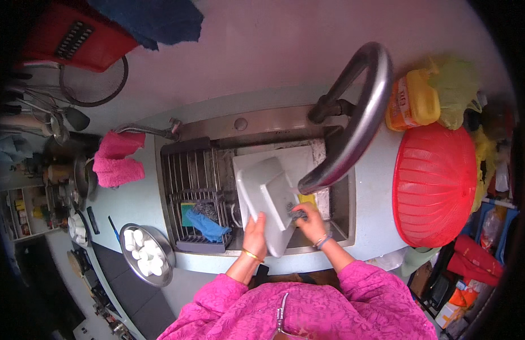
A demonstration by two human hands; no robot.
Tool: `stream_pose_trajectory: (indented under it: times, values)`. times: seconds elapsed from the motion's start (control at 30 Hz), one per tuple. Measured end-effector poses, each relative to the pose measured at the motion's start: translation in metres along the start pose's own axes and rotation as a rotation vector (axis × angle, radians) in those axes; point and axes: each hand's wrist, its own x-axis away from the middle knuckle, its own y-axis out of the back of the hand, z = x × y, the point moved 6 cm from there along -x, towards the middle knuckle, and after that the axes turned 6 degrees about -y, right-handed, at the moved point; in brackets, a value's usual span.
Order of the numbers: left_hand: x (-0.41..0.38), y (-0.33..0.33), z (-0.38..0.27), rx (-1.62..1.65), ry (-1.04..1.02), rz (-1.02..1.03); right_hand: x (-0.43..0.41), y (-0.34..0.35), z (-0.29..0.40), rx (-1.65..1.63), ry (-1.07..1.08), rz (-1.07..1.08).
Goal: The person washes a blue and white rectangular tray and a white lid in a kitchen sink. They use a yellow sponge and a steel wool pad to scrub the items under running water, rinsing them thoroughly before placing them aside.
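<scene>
My left hand grips the near edge of a white plastic container, which is tilted over the sink. A steel wool scourer is held in my right hand, touching the container's right side. Water appears to run from the large curved faucet onto the container. Behind and beneath it lies another white rectangular piece. A yellow item shows just beyond my right fingers.
A metal rack with a blue cloth spans the sink's left side. Left of it are a pink towel and a steel bowl of white pieces. A red mesh basket and yellow jug stand right.
</scene>
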Motion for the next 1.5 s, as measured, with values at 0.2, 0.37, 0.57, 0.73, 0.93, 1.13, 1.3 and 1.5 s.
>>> stream_pose_trajectory:
  times: [0.2,0.37,0.57,0.73,0.93,1.13,1.3,1.5]
  values:
    - [-0.009,-0.077,0.003,-0.113,-0.172,0.149,-0.008,0.034,0.085,-0.038,0.298,-0.117]
    - [-0.007,-0.092,-0.004,0.109,-0.052,0.236,-0.076,0.036,0.106,-0.210,0.301,0.002]
    - [-0.015,-0.081,-0.002,0.533,0.151,0.383,0.054,0.038,0.064,-0.100,0.233,0.119]
    - [-0.008,-0.090,-0.011,0.111,0.067,0.138,0.061,0.043,0.093,0.163,0.411,-0.012]
    - [-0.018,-0.079,-0.013,0.557,0.164,0.442,0.057,0.031,0.096,0.202,0.423,-0.025]
    - [-0.017,-0.080,-0.008,0.534,0.099,0.404,0.062,0.038,0.094,0.276,0.421,-0.064]
    - [-0.002,-0.078,0.007,0.591,-0.025,0.505,0.024,0.038,0.113,0.221,0.393,-0.046]
    - [0.014,-0.074,0.047,0.210,-0.190,0.538,0.035,0.036,0.111,0.323,0.455,-0.029]
